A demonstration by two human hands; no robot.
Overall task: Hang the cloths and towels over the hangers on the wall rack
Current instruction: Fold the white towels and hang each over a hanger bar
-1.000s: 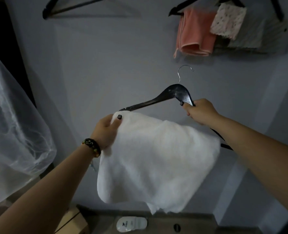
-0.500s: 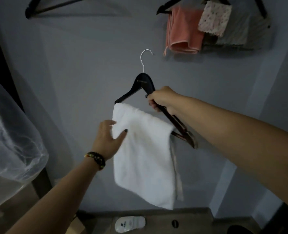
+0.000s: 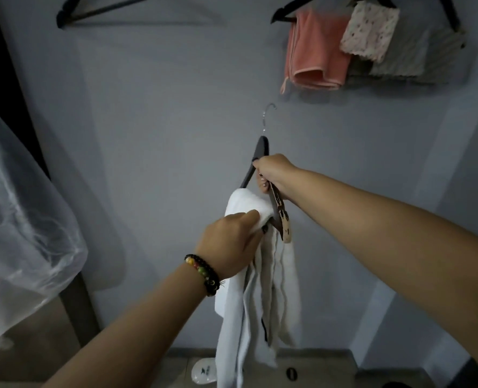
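The white towel (image 3: 256,287) is draped over the lower bar of the black hanger (image 3: 261,152), which I hold in mid-air in front of the wall, well below the rack. The towel hangs in long folds, bunched toward the hanger's near end rather than spread along the bar.

My left hand (image 3: 229,245) pinches the towel at its fold, fingers curled into the cloth just beside the bar. My right hand (image 3: 274,170) is wrapped round the hanger's near shoulder arm, just under the neck; the metal hook (image 3: 268,116) points up, free of everything.

Risks, as I judge them from here:

1. Slippage. The towel sits close to the worn wooden tip (image 3: 285,228) of the hanger. If the left hand lets go while the hanger is tilted as it is now, the cloth could slide off that end and drop to the floor.
2. Uneven drape. I cannot tell how much cloth hangs on each side of the bar. A heavier side would pull the rest over once the pinch is released.
3. Rotation. The hanger is seen nearly edge-on and gripped off-centre. Lifting it this way may swing the hook away from the rack.
4. Crowding. The pink towel (image 3: 317,49), the patterned cloth (image 3: 370,30) and a grey cloth (image 3: 402,58) already hang at upper right. The empty hanger (image 3: 106,8) at upper left marks open rack space, where snagging looks less likely.
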